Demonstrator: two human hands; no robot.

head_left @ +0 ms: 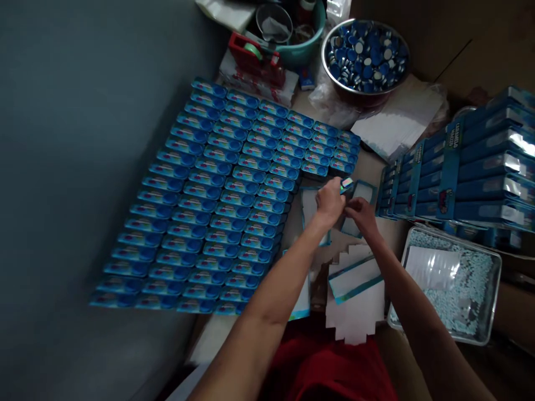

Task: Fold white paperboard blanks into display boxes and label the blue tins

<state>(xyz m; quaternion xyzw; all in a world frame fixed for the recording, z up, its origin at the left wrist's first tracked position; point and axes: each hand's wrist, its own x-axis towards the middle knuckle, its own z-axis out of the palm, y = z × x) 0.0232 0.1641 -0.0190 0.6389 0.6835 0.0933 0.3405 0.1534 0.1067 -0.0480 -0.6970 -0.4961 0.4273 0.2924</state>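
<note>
My left hand (330, 199) is closed around a small blue-and-green box (346, 184), whose end shows above my fingers. Just to its right, my right hand (361, 216) has its fingers pinched together close to the left hand. Whatever lies between those fingertips is too dark and small to make out. Under and around both hands lie white trays with blue edges (364, 192). Nearer my body, a blue-edged strip (355, 278) rests on a stack of flat white card pieces (354, 318).
Rows of small blue boxes (217, 200) cover the left side. At the right, blue display boxes (455, 167) are stacked above a clear bin (497, 289) of small pale-blue pieces. A metal bowl (325, 58) of blue caps, a red tape dispenser (240, 53) and a teal basin (320, 28) stand behind.
</note>
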